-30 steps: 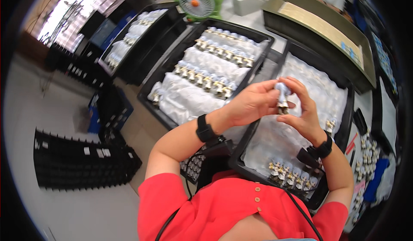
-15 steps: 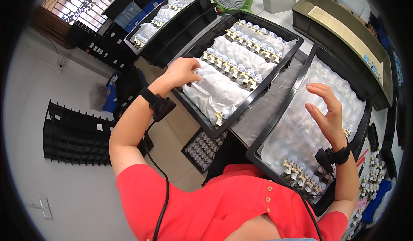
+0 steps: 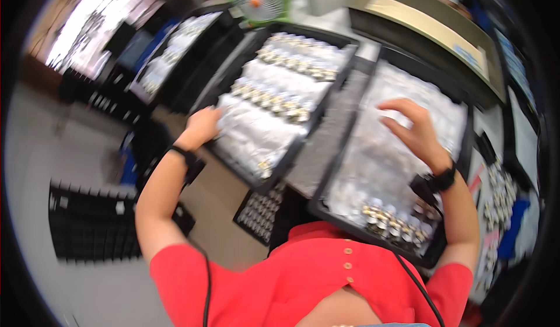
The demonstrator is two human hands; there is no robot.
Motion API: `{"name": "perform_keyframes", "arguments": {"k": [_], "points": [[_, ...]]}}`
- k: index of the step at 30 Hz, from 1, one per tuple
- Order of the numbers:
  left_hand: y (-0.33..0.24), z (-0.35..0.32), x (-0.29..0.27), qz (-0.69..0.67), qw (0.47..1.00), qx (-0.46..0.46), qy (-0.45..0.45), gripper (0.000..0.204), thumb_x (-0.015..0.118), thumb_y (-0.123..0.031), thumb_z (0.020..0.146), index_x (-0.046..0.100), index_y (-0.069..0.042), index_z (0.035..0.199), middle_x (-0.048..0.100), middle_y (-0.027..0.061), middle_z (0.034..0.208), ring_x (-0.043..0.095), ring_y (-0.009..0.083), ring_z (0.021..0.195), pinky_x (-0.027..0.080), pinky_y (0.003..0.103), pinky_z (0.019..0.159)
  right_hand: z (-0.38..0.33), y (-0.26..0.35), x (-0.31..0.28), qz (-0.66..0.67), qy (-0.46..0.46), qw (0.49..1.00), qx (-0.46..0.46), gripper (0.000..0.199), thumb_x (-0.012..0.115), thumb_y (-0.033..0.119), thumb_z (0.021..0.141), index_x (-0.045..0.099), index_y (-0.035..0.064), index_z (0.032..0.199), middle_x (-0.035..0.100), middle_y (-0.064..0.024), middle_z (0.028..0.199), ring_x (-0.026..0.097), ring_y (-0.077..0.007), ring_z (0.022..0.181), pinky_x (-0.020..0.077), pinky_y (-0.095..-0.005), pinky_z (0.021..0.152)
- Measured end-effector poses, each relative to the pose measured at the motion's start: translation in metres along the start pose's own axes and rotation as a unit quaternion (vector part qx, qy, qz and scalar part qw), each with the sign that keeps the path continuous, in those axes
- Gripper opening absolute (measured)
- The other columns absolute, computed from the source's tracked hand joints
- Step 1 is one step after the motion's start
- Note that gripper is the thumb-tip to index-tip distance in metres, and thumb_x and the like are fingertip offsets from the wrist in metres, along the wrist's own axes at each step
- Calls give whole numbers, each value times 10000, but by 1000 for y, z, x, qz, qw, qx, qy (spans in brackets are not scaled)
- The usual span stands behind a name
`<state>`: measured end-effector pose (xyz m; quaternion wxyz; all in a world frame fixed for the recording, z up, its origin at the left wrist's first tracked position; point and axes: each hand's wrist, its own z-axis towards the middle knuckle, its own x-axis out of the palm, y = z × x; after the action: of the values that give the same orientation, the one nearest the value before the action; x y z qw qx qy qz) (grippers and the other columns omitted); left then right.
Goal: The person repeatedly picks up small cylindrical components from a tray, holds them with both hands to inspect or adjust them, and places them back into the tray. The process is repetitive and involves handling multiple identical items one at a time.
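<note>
I see my left hand (image 3: 201, 127) resting on the near left edge of the left black tray (image 3: 236, 73), its fingers laid loosely on the crinkled clear bags (image 3: 256, 137) there; the blur keeps me from telling whether it pinches anything. That tray sits at a slant on the surface (image 3: 326, 140) and carries rows of small metal parts (image 3: 271, 96) across its middle and far end, with bare plastic at its near end. My right hand (image 3: 414, 131) hovers spread open, fingers fanned and holding nothing, above the right black tray (image 3: 464, 146), over the wide stretch of clear bags that fills its middle. A cluster of small metal pieces (image 3: 388, 222) lies at the near end of that right tray, close to my red shirt (image 3: 315, 280). Both wrists wear dark bands. Beyond the left tray stands a green fan (image 3: 259, 0), and a long dark box (image 3: 426, 26) runs along the far right. Lower left, on the floor, a black slotted rack (image 3: 87, 228) stands well apart from the trays.
</note>
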<state>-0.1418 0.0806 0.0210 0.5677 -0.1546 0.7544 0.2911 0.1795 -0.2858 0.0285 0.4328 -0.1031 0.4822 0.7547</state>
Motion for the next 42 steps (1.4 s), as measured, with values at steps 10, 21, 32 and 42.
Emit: {"name": "perform_keyframes", "arguments": {"k": [10,21,32,42], "points": [[-7,1,-2,113,993,-3,27,325,748,-158,646,618,-68,929,665,174,891,657,360,847,534,436,747,-1,-27,-33,-221,149,954,139,237,678,182,733,655,32,915,670,-151,867,637,-317,842,502,-384,746],[-133,-37,-112,-370,886,279,10,418,719,-143,777,600,-58,1169,646,106,868,610,180,728,491,285,691,-15,-53,-97,-370,457,698,409,373,808,237,580,702,-25,823,694,-145,789,680,-257,714,530,-364,605],[-251,-26,-135,-563,694,433,122,325,654,-135,863,597,-38,1168,654,59,968,614,124,916,496,267,800,-29,-69,-96,-324,454,723,408,436,808,225,528,643,39,885,663,-110,788,650,-247,719,509,-351,611],[-270,-15,-114,-658,641,366,147,452,637,-135,883,481,-44,1297,529,105,1232,564,146,1034,470,286,882,-12,-22,-92,-329,270,878,218,316,681,137,600,560,22,868,603,-160,860,592,-340,831,479,-382,709]]}}
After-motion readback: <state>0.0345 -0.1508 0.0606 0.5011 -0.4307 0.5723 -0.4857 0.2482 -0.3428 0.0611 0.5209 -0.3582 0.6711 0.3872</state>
